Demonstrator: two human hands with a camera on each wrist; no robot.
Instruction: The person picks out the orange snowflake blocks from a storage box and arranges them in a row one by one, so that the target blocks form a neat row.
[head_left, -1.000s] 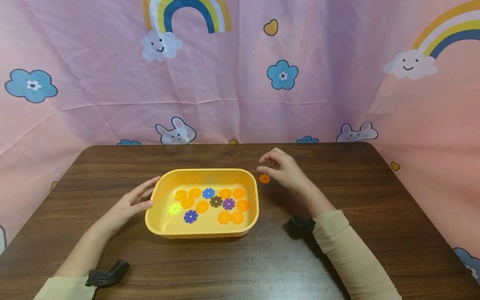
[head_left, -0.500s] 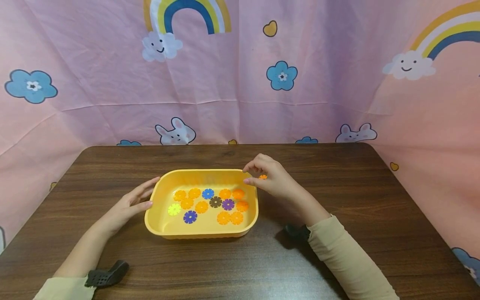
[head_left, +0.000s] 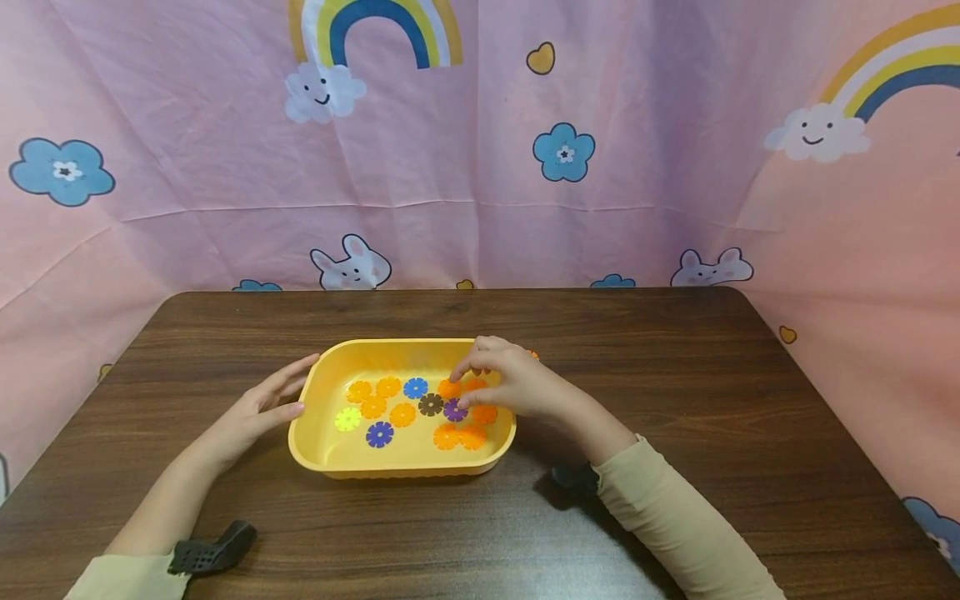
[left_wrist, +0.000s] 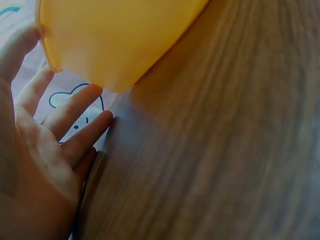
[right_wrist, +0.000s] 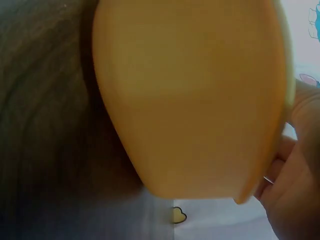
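Note:
A yellow plastic bin (head_left: 375, 462) holds several flat, notched snowflake discs: mostly orange, such as one orange disc (head_left: 402, 415), plus a lime disc (head_left: 348, 419), a blue disc (head_left: 416, 388), a dark blue disc (head_left: 379, 434), a brown disc (head_left: 431, 405) and a purple disc (head_left: 452, 410). My left hand (head_left: 262, 408) touches the bin's left end, thumb at the rim, fingers extended along the wall. My right hand (head_left: 513, 379) reaches over the right rim, thumb and forefinger apart above the purple disc, nothing visible between them. It covers part of some orange discs.
Just past the bin's right end, an orange disc (head_left: 533, 354) lies on the brown wooden table (head_left: 675, 367), mostly hidden behind my right hand. A pink patterned curtain (head_left: 420, 167) hangs behind the table. Black wrist mounts (head_left: 213, 550) stick out from both sleeves.
My right hand has moved left, from beside the orange disc on the table to over the bin's right part. My left hand and the bin stay in place.

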